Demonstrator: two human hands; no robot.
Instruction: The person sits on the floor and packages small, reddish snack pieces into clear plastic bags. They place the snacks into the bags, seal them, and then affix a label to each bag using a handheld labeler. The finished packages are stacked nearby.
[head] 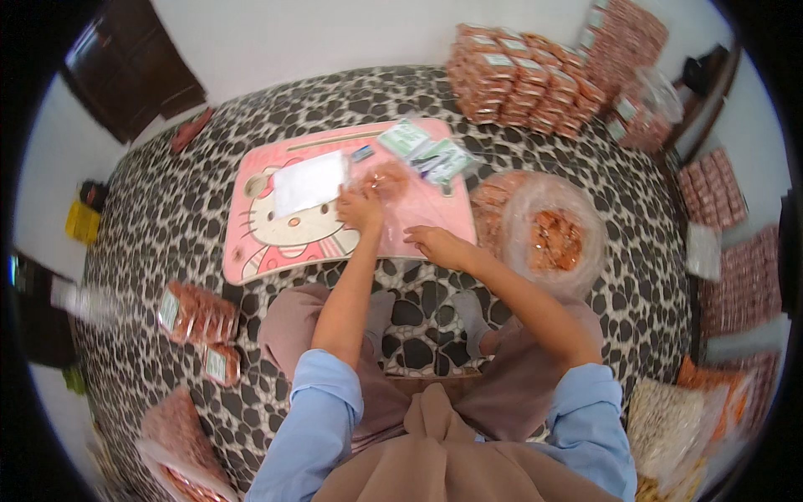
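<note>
On a low pink cartoon-cat table lies a clear plastic bag with orange-brown pieces in its far end. My left hand touches the near left side of this bag; whether its fingers grip the plastic is not clear. Over the table's near edge, my right hand hovers with fingers spread, right beside the bag's clear, flat part. A white sheet lies left of the bag. Beyond it are a small blue item and packs of green-and-white labels, with a pen on one.
A large open plastic sack of orange pieces stands right of the table. Stacked filled packs line the far wall. More packs lie on the floor at left. Sacks stand at the lower right.
</note>
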